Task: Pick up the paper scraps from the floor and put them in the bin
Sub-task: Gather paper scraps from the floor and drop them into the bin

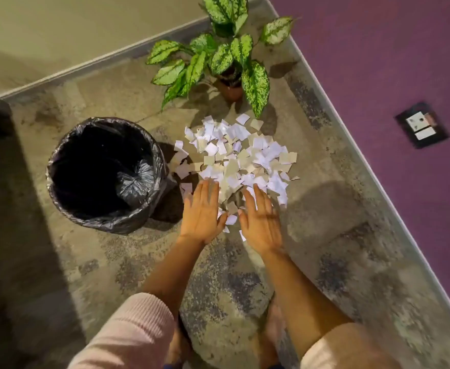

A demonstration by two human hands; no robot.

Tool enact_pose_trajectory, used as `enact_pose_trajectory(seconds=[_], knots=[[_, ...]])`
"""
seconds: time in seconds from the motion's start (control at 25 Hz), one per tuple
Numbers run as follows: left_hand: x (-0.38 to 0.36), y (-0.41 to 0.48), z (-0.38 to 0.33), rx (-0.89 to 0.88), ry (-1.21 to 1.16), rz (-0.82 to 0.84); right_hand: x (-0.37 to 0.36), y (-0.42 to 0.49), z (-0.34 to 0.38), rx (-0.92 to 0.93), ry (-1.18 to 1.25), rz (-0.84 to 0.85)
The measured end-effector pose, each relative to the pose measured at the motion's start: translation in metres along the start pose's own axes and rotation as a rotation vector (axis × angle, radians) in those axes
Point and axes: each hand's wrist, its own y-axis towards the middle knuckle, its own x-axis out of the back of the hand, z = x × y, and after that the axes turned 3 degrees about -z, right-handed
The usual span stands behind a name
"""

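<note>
My left hand (pixel 202 214) and right hand (pixel 261 222) lie flat, fingers spread, on paper scraps (pixel 234 155) beside bin (pixel 104 174).

One head-worn view looks steeply down, close over both hands, at the floor (pixel 325 235) ahead.

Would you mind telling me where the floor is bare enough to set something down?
Bare floor lies right of the paper scraps, toward the purple wall, and behind both hands. It is crowded between the bin, the potted plant and the pile.
</note>
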Motion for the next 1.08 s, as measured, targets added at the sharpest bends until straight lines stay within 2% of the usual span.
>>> enact_pose_trajectory(seconds=[0.16,0.32,0.52,0.6,0.84,0.96,1.08], knots=[[-0.093,0.004,0.016,0.112,0.014,0.185,-0.079,-0.005,-0.035,-0.033,-0.053,0.261],[-0.154,0.01,0.026,0.106,0.023,0.3,-0.141,-0.009,-0.058,-0.064,-0.065,0.399],[-0.204,0.024,0.042,0.126,0.023,0.383,-0.196,-0.008,-0.071,-0.216,-0.087,0.541],[-0.221,0.033,0.047,0.161,0.007,0.399,-0.215,-0.008,-0.078,-0.276,-0.076,0.554],[-0.257,0.045,0.054,0.431,-0.086,0.432,-0.246,-0.009,-0.084,-0.38,-0.061,0.513],[-0.267,0.044,0.046,0.426,-0.108,0.41,-0.255,-0.01,-0.079,-0.299,-0.079,0.412],[-0.271,0.044,0.032,0.329,-0.103,0.289,-0.252,0.004,-0.069,-0.216,-0.043,0.361]])
